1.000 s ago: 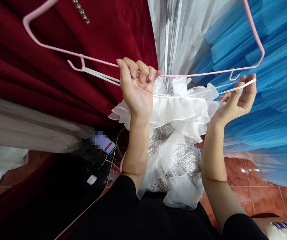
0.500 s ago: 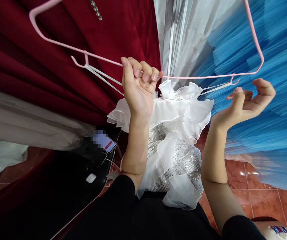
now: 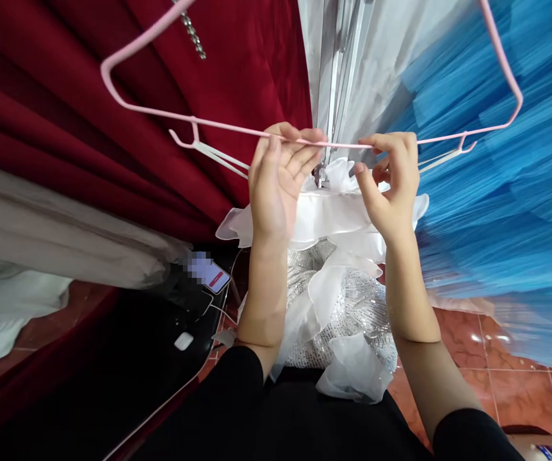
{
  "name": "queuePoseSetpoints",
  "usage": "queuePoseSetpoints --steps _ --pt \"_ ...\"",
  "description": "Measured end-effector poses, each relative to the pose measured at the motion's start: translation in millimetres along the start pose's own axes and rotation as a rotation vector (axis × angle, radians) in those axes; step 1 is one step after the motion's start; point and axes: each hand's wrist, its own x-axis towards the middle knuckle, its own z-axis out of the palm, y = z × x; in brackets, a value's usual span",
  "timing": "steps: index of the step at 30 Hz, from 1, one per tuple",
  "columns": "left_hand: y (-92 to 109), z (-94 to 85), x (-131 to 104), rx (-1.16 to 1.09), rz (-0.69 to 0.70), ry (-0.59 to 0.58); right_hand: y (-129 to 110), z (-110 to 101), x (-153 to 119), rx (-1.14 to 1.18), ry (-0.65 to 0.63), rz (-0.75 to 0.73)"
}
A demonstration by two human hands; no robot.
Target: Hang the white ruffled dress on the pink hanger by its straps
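A pink clothes hanger (image 3: 343, 145) lies across the upper view, its long bottom bar in front of me. My left hand (image 3: 280, 179) holds this bar near its middle, thumb in front and the other fingers loosely extended behind. Over the bar to the right curl the fingers of my right hand (image 3: 394, 182), its thumb lower and apart from the index finger. Pale loops (image 3: 221, 159) run from the hanger's small hooks down to a white dress (image 3: 324, 218) with ruffles and a silver sequined body. My forearms and hands cover parts of the dress.
Deep red fabric (image 3: 237, 64) hangs at left, above grey cloth (image 3: 64, 224). Blue tulle (image 3: 487, 211) fills the right side. A phone (image 3: 216, 280) and a small white case (image 3: 184, 341) lie on a black surface (image 3: 127, 358), with cables nearby. Red floor tiles (image 3: 516, 390) show below.
My right hand has moved left from beside the hanger's right hook onto the bar. My left fingers have loosened and straightened. The hanger has shifted slightly right.
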Motion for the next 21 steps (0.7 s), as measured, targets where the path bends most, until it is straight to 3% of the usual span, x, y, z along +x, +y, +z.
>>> queuePoseSetpoints --steps 3,6,8,9,11,14,17,21 --pt "6.8 -5.8 -13.8 0.199 0.061 0.162 0.8 0.3 2.4 -0.017 -0.007 -0.009" --pt "12.6 -24.2 -20.4 0.283 0.380 0.441 2.2 4.7 5.5 -0.023 -0.024 -0.020" --pt "14.3 -44.9 -18.1 0.327 0.542 0.519 4.3 8.0 7.1 -0.026 -0.014 -0.024" --pt "14.5 -56.4 -15.4 0.365 0.565 0.518 5.5 9.4 7.9 -0.029 -0.006 -0.023" --pt "13.4 -77.1 -8.8 0.483 0.460 0.443 7.9 11.1 9.6 -0.032 0.011 -0.020" --pt "9.0 -91.2 -1.5 0.620 0.293 0.301 10.6 12.0 11.4 -0.038 0.018 -0.016" --pt "6.0 -84.4 -1.6 0.621 0.296 0.249 10.4 11.5 11.9 -0.057 0.034 -0.014" --pt "20.6 -66.9 -10.8 0.483 0.317 0.321 4.5 7.1 15.4 -0.098 0.116 -0.020"
